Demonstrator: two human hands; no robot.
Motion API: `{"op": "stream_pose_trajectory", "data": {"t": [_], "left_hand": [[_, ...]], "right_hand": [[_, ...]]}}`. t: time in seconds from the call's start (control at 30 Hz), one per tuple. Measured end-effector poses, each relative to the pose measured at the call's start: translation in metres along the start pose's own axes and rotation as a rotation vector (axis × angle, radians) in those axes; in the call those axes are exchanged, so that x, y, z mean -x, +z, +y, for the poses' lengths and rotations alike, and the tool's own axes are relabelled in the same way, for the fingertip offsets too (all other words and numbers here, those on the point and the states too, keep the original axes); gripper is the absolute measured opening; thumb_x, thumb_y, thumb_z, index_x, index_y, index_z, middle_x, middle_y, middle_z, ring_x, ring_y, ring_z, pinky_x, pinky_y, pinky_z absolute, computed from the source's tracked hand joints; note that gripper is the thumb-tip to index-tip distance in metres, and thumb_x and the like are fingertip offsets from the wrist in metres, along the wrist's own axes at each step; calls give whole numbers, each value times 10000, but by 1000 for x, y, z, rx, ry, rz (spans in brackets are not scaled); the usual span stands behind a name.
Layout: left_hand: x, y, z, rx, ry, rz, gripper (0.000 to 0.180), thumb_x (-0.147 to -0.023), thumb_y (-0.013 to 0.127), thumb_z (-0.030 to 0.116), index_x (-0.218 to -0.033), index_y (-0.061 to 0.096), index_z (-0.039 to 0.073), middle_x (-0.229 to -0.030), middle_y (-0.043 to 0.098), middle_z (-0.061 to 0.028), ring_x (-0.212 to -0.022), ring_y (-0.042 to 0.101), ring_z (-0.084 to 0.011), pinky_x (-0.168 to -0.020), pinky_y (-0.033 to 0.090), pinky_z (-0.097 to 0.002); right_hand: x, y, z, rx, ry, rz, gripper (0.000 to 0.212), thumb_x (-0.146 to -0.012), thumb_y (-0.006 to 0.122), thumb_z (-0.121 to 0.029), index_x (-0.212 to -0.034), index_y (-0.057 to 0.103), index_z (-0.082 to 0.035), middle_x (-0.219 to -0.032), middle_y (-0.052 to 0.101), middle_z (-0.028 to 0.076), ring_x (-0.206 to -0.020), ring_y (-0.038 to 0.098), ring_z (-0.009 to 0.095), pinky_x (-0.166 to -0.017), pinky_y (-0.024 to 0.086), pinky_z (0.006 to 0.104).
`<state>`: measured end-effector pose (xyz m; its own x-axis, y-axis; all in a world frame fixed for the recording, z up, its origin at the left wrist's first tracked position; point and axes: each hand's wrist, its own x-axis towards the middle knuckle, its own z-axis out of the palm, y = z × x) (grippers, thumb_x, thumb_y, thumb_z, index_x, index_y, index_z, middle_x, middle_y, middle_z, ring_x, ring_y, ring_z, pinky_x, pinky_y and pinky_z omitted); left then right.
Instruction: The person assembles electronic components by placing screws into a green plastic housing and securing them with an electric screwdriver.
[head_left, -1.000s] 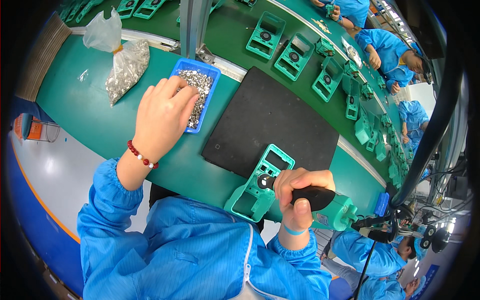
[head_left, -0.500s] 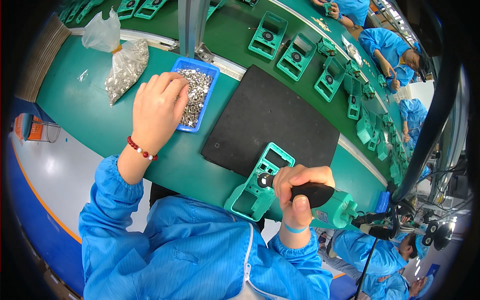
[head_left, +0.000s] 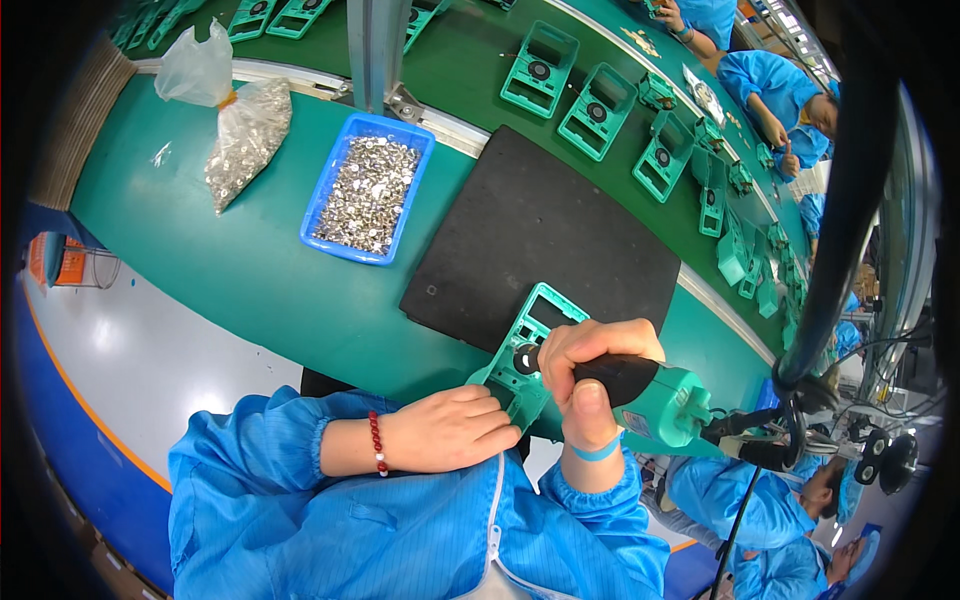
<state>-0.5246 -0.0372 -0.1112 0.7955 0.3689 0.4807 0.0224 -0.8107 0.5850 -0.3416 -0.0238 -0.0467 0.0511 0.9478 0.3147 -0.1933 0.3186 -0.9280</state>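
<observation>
A green plastic housing (head_left: 527,341) lies at the near edge of the green bench, half on a black mat (head_left: 545,235). My right hand (head_left: 590,370) grips a black and green electric screwdriver (head_left: 650,392), its tip down on the housing. My left hand (head_left: 450,430) is curled at the housing's near end, touching its edge; whether it holds a small part I cannot see. A blue tray (head_left: 327,188) full of small silver parts sits to the far left of the mat.
A clear bag (head_left: 240,130) of silver parts lies left of the tray. Several green housings (head_left: 600,110) ride a conveyor beyond the mat. Other people in blue coats (head_left: 770,85) work along the line at the far right. A metal post (head_left: 372,45) stands behind the tray.
My left hand has left the blue tray and come back to the near end of the green housing. The right hand still holds the screwdriver on the housing.
</observation>
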Motion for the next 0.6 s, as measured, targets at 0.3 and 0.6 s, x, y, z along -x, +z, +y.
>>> {"op": "stream_pose_trajectory", "data": {"t": [0.3,0.6], "left_hand": [[1,15,-5,40,-14,-37,140,-875,580,105,-1003,597,48,-802,551,-45,-813,590,-186,-809,454,-310],[1,15,-8,88,-36,-40,170,-875,580,107,-1033,591,47,-812,550,-48,-819,593,-196,-818,455,-313]], "right_hand": [[-13,4,6,167,7,-8,414,-891,766,-335,-965,500,-27,-620,525,57,-486,439,109,-473,367,279],[-14,-1,17,143,-5,-30,404,-896,766,-323,-955,503,-21,-615,512,48,-477,422,98,-462,355,277]]}}
